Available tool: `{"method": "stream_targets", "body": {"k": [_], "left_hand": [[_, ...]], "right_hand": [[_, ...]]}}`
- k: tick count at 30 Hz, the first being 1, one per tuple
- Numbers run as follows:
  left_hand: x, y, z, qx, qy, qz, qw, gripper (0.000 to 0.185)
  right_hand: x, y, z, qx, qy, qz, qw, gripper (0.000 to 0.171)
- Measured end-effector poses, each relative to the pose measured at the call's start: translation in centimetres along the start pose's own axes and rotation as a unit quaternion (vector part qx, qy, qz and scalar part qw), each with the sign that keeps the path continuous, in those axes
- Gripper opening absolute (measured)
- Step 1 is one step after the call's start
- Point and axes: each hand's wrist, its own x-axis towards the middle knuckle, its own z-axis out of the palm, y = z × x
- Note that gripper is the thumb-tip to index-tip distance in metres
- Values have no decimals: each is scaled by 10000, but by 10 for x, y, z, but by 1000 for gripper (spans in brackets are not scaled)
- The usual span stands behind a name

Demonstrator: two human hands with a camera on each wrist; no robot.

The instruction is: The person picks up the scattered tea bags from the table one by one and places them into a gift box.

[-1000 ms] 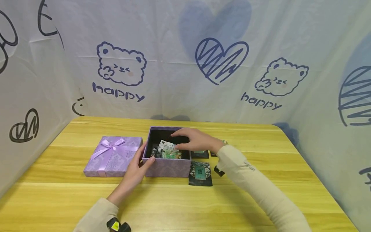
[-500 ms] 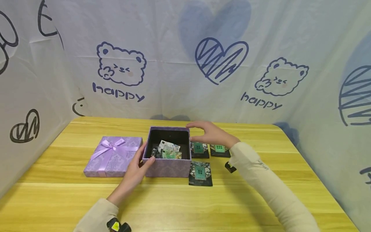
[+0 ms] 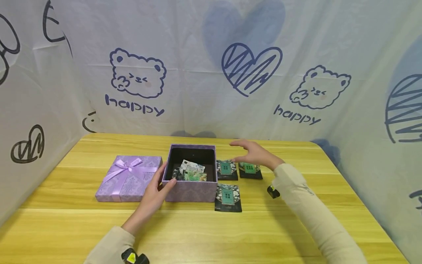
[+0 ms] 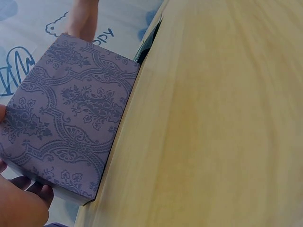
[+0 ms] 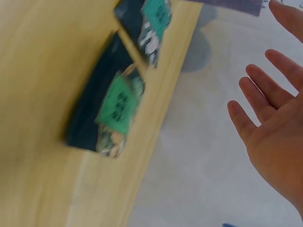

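Left hand (image 3: 155,194) curled against near-left corner of open purple box (image 3: 191,190), thumb on the rim, fingers along the left wall; box mid-table (image 3: 211,234), holding a few packets (image 3: 191,171). Right hand (image 3: 255,154) grip open, fingers spread, holding nothing, hovering just right of box over two dark green-labelled packets (image 3: 250,169); third packet (image 3: 228,197) touching box's near-right corner. Bowed purple lid (image 3: 128,178) flat, just left of box.
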Motion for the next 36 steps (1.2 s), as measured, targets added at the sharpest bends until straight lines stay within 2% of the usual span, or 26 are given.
{"method": "stream_targets", "body": {"k": [9,19,36], "left_hand": [[1,-1,0,-5,29,16,10000,66],[0,0,0,-10,37,4,10000,67],[1,-1,0,-11,57,43,10000,66]], "right_hand": [[-8,29,7,112,-189,705,9973,72],[-15,50,13,51,-299,1111,9933,77],[-21,79,23,72,-316,1313,9908,88]]}}
